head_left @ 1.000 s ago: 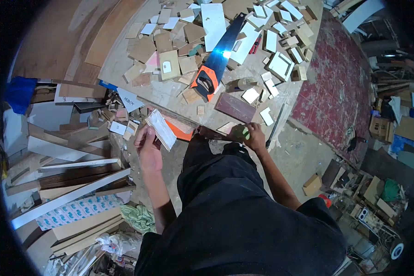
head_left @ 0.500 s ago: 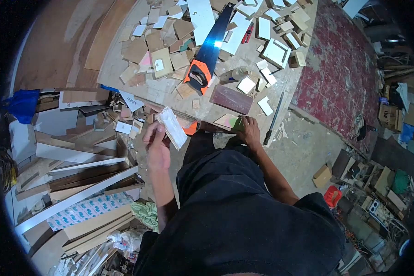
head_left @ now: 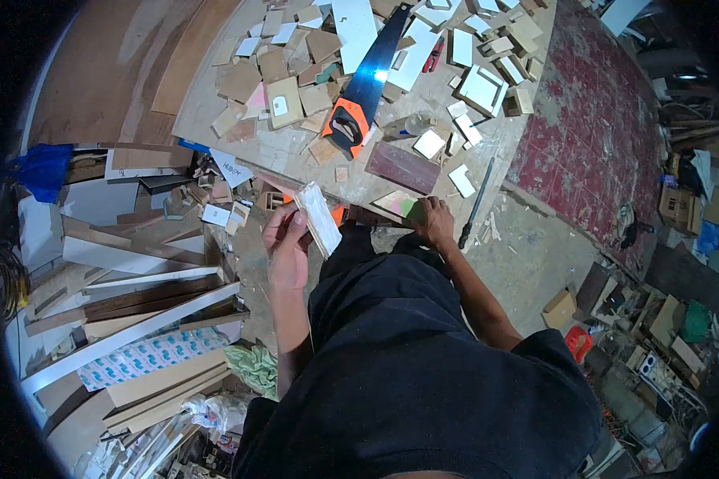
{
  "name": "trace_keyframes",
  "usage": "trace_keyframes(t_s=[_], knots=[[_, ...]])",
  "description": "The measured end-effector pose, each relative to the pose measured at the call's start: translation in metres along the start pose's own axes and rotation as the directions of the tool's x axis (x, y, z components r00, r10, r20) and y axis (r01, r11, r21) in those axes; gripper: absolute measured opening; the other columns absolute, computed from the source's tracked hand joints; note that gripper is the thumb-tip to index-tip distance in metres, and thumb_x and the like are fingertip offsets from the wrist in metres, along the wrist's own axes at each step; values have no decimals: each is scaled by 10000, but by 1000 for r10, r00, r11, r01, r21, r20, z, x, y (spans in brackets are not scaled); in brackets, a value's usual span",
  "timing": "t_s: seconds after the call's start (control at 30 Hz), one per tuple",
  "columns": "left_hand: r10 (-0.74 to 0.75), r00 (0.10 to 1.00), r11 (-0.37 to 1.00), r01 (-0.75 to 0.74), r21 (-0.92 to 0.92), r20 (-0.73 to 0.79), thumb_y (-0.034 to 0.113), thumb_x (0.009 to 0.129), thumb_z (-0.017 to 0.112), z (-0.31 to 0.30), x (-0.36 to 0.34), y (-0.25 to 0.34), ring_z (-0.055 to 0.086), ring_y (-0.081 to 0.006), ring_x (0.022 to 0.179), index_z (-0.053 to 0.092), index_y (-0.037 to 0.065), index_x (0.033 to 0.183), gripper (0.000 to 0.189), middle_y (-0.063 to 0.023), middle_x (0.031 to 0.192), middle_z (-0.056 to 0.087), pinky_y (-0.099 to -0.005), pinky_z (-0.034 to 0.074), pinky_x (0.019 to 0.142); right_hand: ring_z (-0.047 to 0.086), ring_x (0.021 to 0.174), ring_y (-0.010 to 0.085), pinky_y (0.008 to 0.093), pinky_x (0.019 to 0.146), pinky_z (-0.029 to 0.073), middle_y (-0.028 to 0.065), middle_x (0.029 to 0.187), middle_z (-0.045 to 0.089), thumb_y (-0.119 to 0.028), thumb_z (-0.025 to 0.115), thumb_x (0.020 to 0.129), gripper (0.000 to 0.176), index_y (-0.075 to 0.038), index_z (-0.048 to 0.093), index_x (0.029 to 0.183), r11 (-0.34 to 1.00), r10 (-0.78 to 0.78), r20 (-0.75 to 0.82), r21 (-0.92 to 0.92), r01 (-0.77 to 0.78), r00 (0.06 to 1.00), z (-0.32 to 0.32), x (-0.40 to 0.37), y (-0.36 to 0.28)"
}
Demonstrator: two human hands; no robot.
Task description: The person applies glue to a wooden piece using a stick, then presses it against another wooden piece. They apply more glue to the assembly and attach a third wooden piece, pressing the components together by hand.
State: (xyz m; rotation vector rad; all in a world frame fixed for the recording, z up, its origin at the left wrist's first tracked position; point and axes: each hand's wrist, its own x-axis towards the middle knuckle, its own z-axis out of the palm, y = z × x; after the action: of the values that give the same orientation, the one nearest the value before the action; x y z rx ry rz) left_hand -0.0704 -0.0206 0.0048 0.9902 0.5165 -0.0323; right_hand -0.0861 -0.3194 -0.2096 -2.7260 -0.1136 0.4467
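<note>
At the near edge of the table (head_left: pixel 284 152), the left grip (head_left: pixel 287 243) is raised in front of the person's dark clothing (head_left: pixel 423 367). It is clenched on a narrow white panel (head_left: pixel 318 217), thumb and fingers pinching the lower end. The panel is tilted, clear of the table, and its upper end points toward the table edge. Just behind the panel an orange piece (head_left: pixel 338 214) shows at the edge.

To the right, the right grip (head_left: pixel 433 222) lies on the table edge, fingers curled on a pale offcut with a green patch (head_left: pixel 403 207). Whether it clasps the offcut or only presses on it cannot be told.

Beyond the right grip, a dark red-brown board (head_left: pixel 402 168) lies flat, and a long dark rod (head_left: pixel 475 203) lies along the table's right edge. Farther in, a handsaw (head_left: pixel 363 92) with an orange-and-black handle lies among many scattered brown and white offcuts (head_left: pixel 287 88), its blade pointing away from the person.

A worn red surface (head_left: pixel 591 120) adjoins the table on the right. Stacked planks (head_left: pixel 136 295) and a blue cloth (head_left: pixel 44 172) lie to the left of the person, below the table. A green cloth (head_left: pixel 256 369) lies on the floor beside the left forearm.
</note>
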Motion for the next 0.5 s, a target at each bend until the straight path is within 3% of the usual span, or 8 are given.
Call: trace_keyframes(t_s=[0.13,0.2,0.23,0.3,0.33,0.4,0.43,0.5], knots=[[-14,1000,1000,14,5,-27,138,823,682,-6,-1,-1,591,-114,868,603,27,1034,251,-38,985,625,-283,500,771,533,1025,333,422,845,479,123,1111,549,-268,752,653,572,-82,539,1150,998,4,-15,69,-3,1000,-9,-4,-6],[-13,1000,1000,13,-4,-26,140,821,684,-8,0,0,587,-109,855,606,30,1029,248,-30,972,623,-275,497,762,579,975,289,400,818,497,103,1068,587,-297,759,668,559,-64,560,1135,963,26,5,267,-26,1000,-24,-6,-11],[-11,1000,1000,11,-11,-25,143,819,686,-8,0,1,584,-104,843,610,33,1025,246,-23,960,622,-267,494,754,579,975,289,400,818,497,103,1068,587,-297,759,668,559,-64,560,1135,964,24,6,264,-25,1000,-31,-6,-14],[-3,999,1000,2,-11,-42,144,816,688,-7,-1,2,583,-102,838,610,33,1026,249,-21,954,621,-267,495,751,596,953,268,391,803,503,101,1015,612,-244,769,696,551,-66,566,1176,782,-33,66,623,-16,997,-45,-5,-21],[6,998,1000,-6,-8,-56,145,814,689,-7,0,3,582,-100,833,610,33,1027,253,-19,949,620,-266,495,749,596,953,268,391,803,503,101,1015,612,-244,769,696,551,-66,566,1176,784,-33,66,621,-15,997,-53,-5,-26],[0,999,1000,0,-18,-36,142,812,691,-9,3,2,585,-105,845,607,32,1032,260,-25,961,621,-272,496,758,586,953,189,370,832,493,74,1038,611,-321,741,731,564,-33,559,1180,418,-85,175,900,-124,981,-72,-6,-36],[-5,1000,1000,5,-26,-17,139,810,692,-9,5,1,589,-111,858,604,30,1038,268,-30,974,622,-277,498,768,586,953,189,370,832,493,74,1038,611,-321,741,731,564,-33,559,1180,421,-81,174,898,-125,981,-85,-6,-44],[0,1000,999,1,-49,9,134,810,691,-5,6,3,593,-117,874,601,28,1039,269,-38,988,623,-280,498,780,596,967,207,370,847,497,101,1066,604,-295,749,720,584,-18,549,1194,198,-186,117,977,-80,976,-114,-6,-62]])
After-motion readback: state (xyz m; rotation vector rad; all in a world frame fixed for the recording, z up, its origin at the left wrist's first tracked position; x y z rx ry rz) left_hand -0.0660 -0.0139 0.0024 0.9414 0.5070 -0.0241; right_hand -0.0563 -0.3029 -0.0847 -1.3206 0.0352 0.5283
